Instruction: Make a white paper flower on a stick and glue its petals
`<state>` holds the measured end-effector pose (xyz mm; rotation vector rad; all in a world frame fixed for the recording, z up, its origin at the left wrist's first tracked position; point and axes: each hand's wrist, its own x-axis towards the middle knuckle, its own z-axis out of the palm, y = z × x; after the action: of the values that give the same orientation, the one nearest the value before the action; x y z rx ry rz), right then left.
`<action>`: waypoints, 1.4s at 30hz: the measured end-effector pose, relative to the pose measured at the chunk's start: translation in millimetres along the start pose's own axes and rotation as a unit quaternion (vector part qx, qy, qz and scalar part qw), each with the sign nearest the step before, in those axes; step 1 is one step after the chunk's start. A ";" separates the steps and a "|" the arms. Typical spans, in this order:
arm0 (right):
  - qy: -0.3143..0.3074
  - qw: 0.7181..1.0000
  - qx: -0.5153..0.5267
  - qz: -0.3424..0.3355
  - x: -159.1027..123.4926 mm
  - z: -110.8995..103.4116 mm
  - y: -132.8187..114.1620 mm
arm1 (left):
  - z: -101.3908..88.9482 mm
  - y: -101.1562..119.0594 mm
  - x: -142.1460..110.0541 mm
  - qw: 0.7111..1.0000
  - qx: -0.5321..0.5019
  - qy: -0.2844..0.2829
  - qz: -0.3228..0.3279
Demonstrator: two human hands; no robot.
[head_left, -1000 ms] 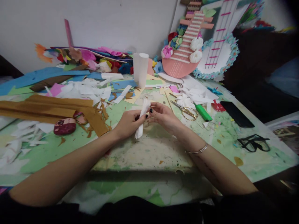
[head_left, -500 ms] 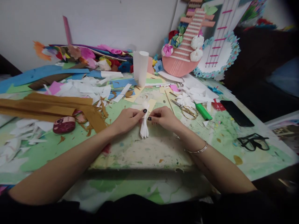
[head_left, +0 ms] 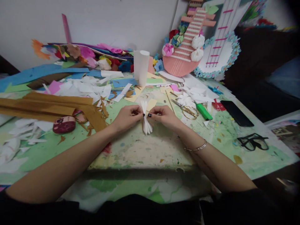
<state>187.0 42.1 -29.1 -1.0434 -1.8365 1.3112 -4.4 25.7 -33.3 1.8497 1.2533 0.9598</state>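
Note:
Over the middle of the table, a bundle of pleated white paper (head_left: pixel 147 127) stands roughly upright, narrow at its waist and fanned out at both ends. My left hand (head_left: pixel 127 118) is closed, its thumb and forefinger pinching the paper at the waist from the left. From the right, my right hand (head_left: pixel 165 117) comes to the same waist with thumb and forefinger pressed together. What those right fingertips pinch, perhaps a thin tie, is too small to make out. Behind the bundle lies a cream paper piece (head_left: pixel 152 105).
Gold-handled scissors (head_left: pixel 188 112), a green tube-like object (head_left: pixel 203 111), a phone (head_left: pixel 236 113) and glasses (head_left: pixel 253 142) lie to the right. Brown crepe paper (head_left: pixel 47 104) and a maroon case (head_left: pixel 64 124) are at left. A white paper roll (head_left: pixel 143 68) stands behind, near a paper guitar-like craft (head_left: pixel 181 66).
The bundle's lower end has swung slightly right and spread, and its top fan shows more. My right hand has shifted a little up and left; the left fingers have slid down to the waist.

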 end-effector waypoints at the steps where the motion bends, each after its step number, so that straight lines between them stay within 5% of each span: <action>1: -0.004 0.999 0.032 0.014 -0.8 1.3 -1.8 | 0.6 0.5 -0.1 1.000 -0.017 -0.003 -0.008; 7: -0.008 0.982 0.173 0.073 -2.9 5.2 -3.8 | 2.7 6.2 -2.5 0.996 -0.078 -0.003 -0.053; 15: 0.048 0.995 0.083 0.020 -2.5 2.8 -1.6 | 1.9 7.1 -3.1 0.998 -0.055 0.007 -0.015; 42: 0.034 0.994 0.105 0.008 -3.9 3.7 -4.5 | 3.9 8.4 -6.0 0.999 -0.032 0.002 0.012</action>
<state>184.6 36.2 -26.0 -0.9786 -1.6033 1.4254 1.0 17.1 -29.2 1.8178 1.1910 1.0056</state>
